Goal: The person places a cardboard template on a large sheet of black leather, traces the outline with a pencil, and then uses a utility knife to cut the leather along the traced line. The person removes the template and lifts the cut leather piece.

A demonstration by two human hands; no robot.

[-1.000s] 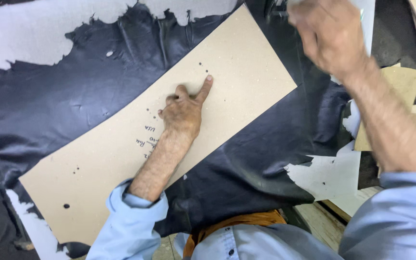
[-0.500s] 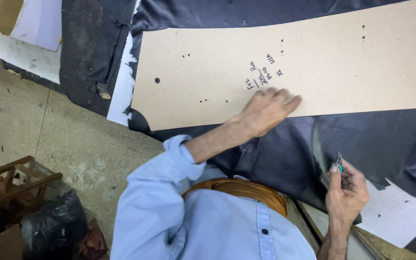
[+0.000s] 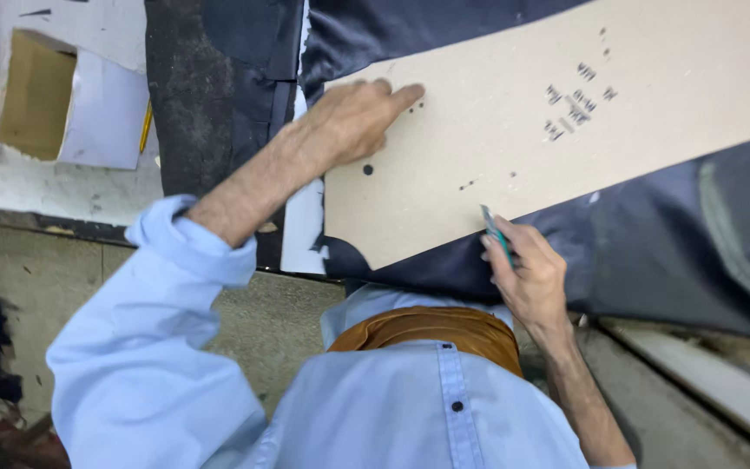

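Head view: your left hand [image 3: 353, 117] lies flat on the tan cardboard template [image 3: 583, 139], palm down, index finger stretched toward two small punched holes near the template's left end; it grips nothing, just pins the card. Your right hand [image 3: 527, 274] has its grip closed round a thin teal-handled tool [image 3: 495, 233], prob. a marker or knife, can't tell which, w/ the tip touching the template's lower edge. The template sits slantwise on dark navy leather [image 3: 679, 234] spread over the worktop [image 3: 71, 187], its left corner just beside a white sheet. To do this step well, I'd judge: keep firm downward pressure w/ the left hand so the card can't slide on the smooth hide, keep those fingers well back from the edge the tool follows, hold the tool tight against the card edge, and run it in one steady line, no wobble. An open cardboard box [image 3: 36, 100] and a yellow pencil [image 3: 146, 128] lie off to the left, well apart from the work.
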